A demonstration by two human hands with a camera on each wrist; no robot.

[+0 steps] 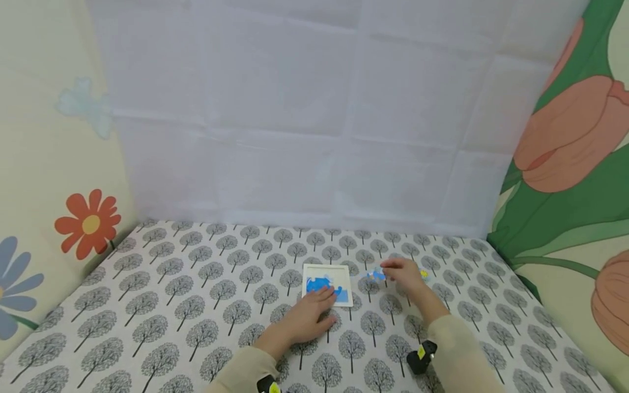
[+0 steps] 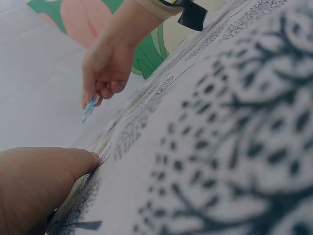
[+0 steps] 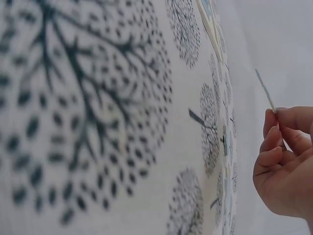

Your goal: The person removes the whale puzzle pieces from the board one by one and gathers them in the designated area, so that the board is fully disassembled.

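A thin blue-and-white puzzle piece (image 2: 88, 111) is being pinched between the thumb and fingertips of the right hand (image 1: 404, 274), and is being held above the cloth (image 1: 196, 305), to the right of the puzzle frame (image 1: 316, 267). In the right wrist view, the piece is being shown nearly edge-on. The lower part of the frame is being covered by the left hand (image 1: 309, 316), whose fingers are being kept extended, with the thumb spread apart from them. Inside the white rim, a blue shape (image 1: 318, 284) is being partly exposed. A small yellow item (image 1: 423, 274) is being seen just beyond the right hand, its outline being partly hidden.
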